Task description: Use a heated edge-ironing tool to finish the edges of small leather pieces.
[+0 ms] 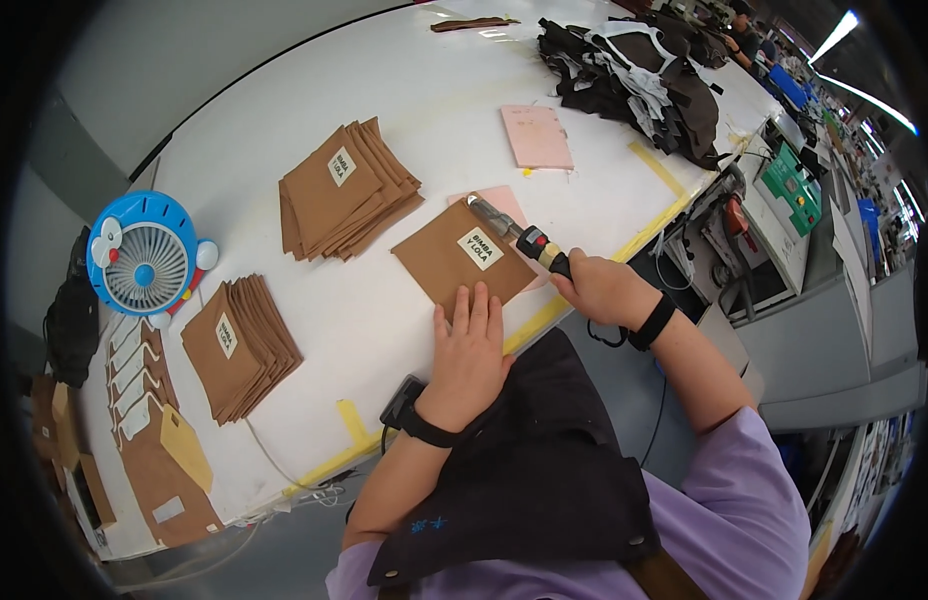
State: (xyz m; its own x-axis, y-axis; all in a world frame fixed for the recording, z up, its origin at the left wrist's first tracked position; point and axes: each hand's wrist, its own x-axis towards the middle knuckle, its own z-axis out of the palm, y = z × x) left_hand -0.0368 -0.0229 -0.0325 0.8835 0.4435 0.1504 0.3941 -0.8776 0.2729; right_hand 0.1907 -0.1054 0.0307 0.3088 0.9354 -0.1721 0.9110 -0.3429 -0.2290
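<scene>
My left hand (pixel 468 355) lies on the near edge of a brown fabric panel (pixel 434 255), its fingers stretched out flat. The panel carries a white label (pixel 480 249) with dark print. In my right hand (pixel 606 287), closed around the black handle, is a corded hand tool with a metal barrel (pixel 499 218), resembling a soldering iron. Its rounded metal tip is over the panel's far corner, beside the label; whether it touches cannot be told. A pink sheet (pixel 509 205) shows partly from under the panel.
Two stacks of labelled brown panels, a farther one (pixel 329 200) and a nearer one (pixel 239 350), stand left. Beyond them are a blue fan (pixel 144 268) and brown pieces with white cords (pixel 144 400). A pink pad (pixel 537 137) and dark fabric pile (pixel 634 85) lie farther back.
</scene>
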